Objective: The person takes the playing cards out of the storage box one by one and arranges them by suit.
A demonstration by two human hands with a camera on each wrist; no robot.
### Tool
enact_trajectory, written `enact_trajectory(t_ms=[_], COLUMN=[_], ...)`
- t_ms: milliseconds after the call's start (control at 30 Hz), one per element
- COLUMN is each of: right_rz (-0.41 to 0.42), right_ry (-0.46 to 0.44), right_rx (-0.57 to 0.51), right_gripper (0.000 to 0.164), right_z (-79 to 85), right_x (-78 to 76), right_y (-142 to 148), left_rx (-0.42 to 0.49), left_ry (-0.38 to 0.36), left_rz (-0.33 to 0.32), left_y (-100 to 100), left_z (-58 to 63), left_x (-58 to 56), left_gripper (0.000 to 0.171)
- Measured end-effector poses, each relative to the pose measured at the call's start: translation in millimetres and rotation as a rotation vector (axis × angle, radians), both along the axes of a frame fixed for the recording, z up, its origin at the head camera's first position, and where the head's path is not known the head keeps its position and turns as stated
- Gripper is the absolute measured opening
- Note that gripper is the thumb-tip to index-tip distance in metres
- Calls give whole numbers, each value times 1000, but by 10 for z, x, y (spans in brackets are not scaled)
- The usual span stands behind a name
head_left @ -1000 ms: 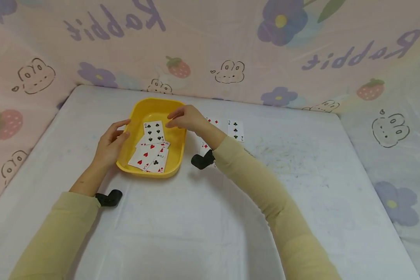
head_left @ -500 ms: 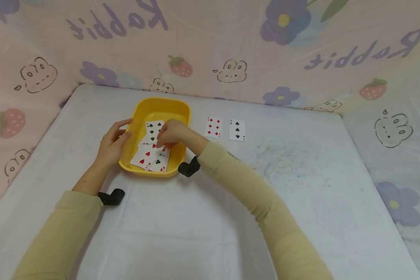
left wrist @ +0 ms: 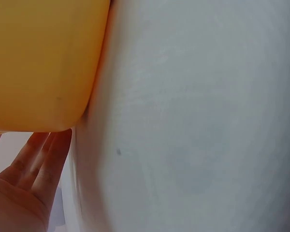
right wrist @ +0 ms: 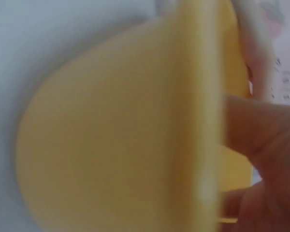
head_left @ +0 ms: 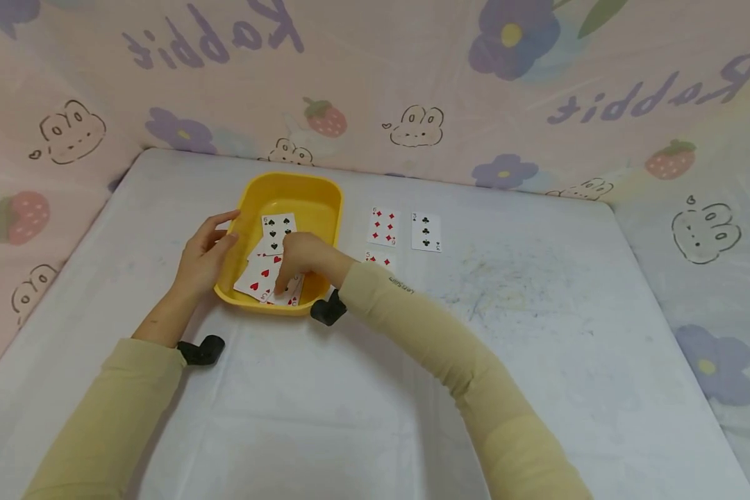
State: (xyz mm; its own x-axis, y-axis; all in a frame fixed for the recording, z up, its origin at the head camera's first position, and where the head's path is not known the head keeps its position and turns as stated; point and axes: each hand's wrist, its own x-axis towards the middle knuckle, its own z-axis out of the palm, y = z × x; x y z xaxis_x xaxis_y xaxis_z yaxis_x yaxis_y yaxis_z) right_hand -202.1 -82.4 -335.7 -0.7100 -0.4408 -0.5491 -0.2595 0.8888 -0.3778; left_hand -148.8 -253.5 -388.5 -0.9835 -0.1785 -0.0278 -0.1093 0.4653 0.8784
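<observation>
The left hand [head_left: 203, 253] rests against the near-left side of the yellow tray [head_left: 315, 205], its fingers fairly straight along the outer wall and the thumb at the rim. The right hand [head_left: 303, 260] reaches down into the tray, fingers bent toward the cards; whether they pinch one cannot be told, since the knuckles hide it in the head view and the blurred rim hides it in the right wrist view.

Inside the tray, the six of spades [head_left: 273, 236] lies uppermost near the middle, its right side partly covered by the right hand. Below it is the three of hearts [head_left: 257, 279], overlapping other cards that are mostly hidden under the fingers.

A black mount [head_left: 203, 351] sits at the left wrist; another black mount [head_left: 328, 309] juts from the right wrist beside the tray's lower corner. To the right of the tray, the six of diamonds [head_left: 384, 226] and the three of clubs [head_left: 426, 231] lie face up, apart, on the white worktop [head_left: 350, 403]. The five of diamonds [head_left: 378, 259] is partly blocked by the right sleeve [head_left: 431, 326], whose small dark lettering is too small to read.

Behind, a pink cloth [head_left: 362, 62] shows rabbits, flowers, strawberries and "Rabbit" in mirrored purple letters, twice
</observation>
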Motion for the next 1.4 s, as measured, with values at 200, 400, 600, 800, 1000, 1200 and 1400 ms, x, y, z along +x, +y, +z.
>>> enact_trajectory(t_ms=[200,400,600,800,1000,1200,1400], right_rz=[90,34,19,-123,-234,-322,-350], right_ry=[104,128,125,53,-32,-28,-41], right_rx=[65,32,-3,-145,-238,-436,-609], right_gripper=[61,59,44,34,67,86,50], right_z=[-30,-79,-133,-126,23,100,95], right_x=[134,214,190,42,29,-3,-45], right_y=[-39,-61,-50,34,123,307,469], left_rx=[1,-12,8,13,14,7,-6], left_ry=[-3,-10,8,17,11,9,4], left_rz=[10,4,-16,-20,-14,-9,-10], left_y=[9,0,-13,-16,-20,-18,-11], left_z=[3,-4,-5,-10,-5,7,5], left_x=[-1,3,4,-3,-3,1,3], left_gripper=[44,45,45,46,46,46,46])
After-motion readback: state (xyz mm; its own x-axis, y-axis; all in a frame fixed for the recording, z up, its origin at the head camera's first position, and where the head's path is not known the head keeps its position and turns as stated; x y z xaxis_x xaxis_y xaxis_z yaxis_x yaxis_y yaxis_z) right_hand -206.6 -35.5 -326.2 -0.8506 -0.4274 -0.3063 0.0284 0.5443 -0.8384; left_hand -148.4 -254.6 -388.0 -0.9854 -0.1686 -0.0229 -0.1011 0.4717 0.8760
